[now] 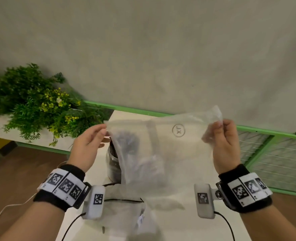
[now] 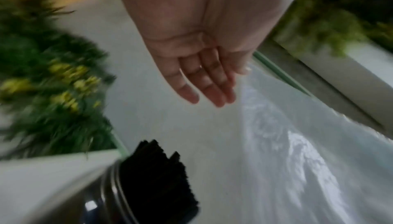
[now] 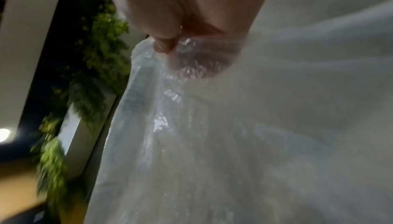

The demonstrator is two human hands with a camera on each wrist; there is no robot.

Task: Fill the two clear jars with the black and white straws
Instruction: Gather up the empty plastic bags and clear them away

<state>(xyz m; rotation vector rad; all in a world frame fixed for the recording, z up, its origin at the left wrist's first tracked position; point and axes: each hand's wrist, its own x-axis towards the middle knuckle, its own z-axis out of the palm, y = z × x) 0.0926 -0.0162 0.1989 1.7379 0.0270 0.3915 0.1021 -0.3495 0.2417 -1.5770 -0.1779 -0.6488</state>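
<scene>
Both hands hold a large translucent plastic bag (image 1: pixel 161 150) stretched out above the white table (image 1: pixel 178 230); a circled mark is printed near its top. My left hand (image 1: pixel 105 132) pinches the bag's upper left corner, and the remaining fingers (image 2: pixel 212 84) lie straight beside the bag (image 2: pixel 297 143). My right hand (image 1: pixel 219 124) grips the upper right corner, bunching the film (image 3: pixel 234 143) under its fingertips (image 3: pixel 163 46). A clear jar (image 1: pixel 113 159) packed with black straws (image 2: pixel 153 177) stands below the left hand, half veiled by the bag. I cannot make out white straws or a second jar.
Another crumpled clear bag (image 1: pixel 140 220) lies on the table near me, with a thin dark strand (image 1: pixel 124 200) beside it. A planter of green and yellow foliage (image 1: pixel 35 105) stands at the left. A green rail (image 1: pixel 265 133) and wire mesh (image 1: pixel 274 162) border the right side.
</scene>
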